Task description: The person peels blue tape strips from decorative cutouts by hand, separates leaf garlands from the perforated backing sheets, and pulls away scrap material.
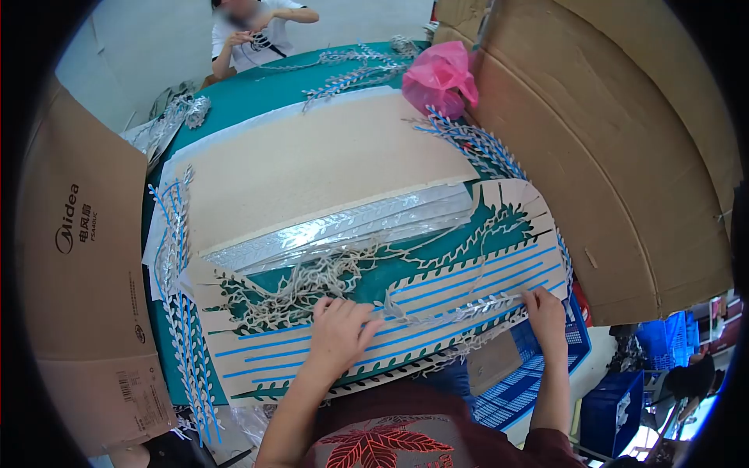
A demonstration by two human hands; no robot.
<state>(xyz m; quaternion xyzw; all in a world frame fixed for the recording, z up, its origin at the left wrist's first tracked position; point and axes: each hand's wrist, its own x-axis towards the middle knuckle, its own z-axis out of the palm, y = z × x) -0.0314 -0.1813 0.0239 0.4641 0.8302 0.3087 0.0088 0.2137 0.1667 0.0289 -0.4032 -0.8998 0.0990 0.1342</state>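
Note:
A pale board (226, 364) with blue stripes and dark leaf-shaped marks along its edges lies in front of me. A silvery leaf garland strip (476, 310) runs along its right half. My right hand (545, 313) has its fingers closed at the strip's right end, near the board's right edge. My left hand (340, 334) rests on the board just past the strip's left end, fingers bent and apart, thumb pointing right. Behind it lies a tangled heap of pale stringy strips (324, 277), partly over the leaf marks.
Cardboard walls stand at left (94, 257) and right (577, 156). Blue-striped leaf strands (183, 312) hang at the left edge. A large beige sheet (312, 156), a pink bag (441, 78) and a blue basket (511, 398) are nearby. Another person (253, 39) works across the green table (234, 97).

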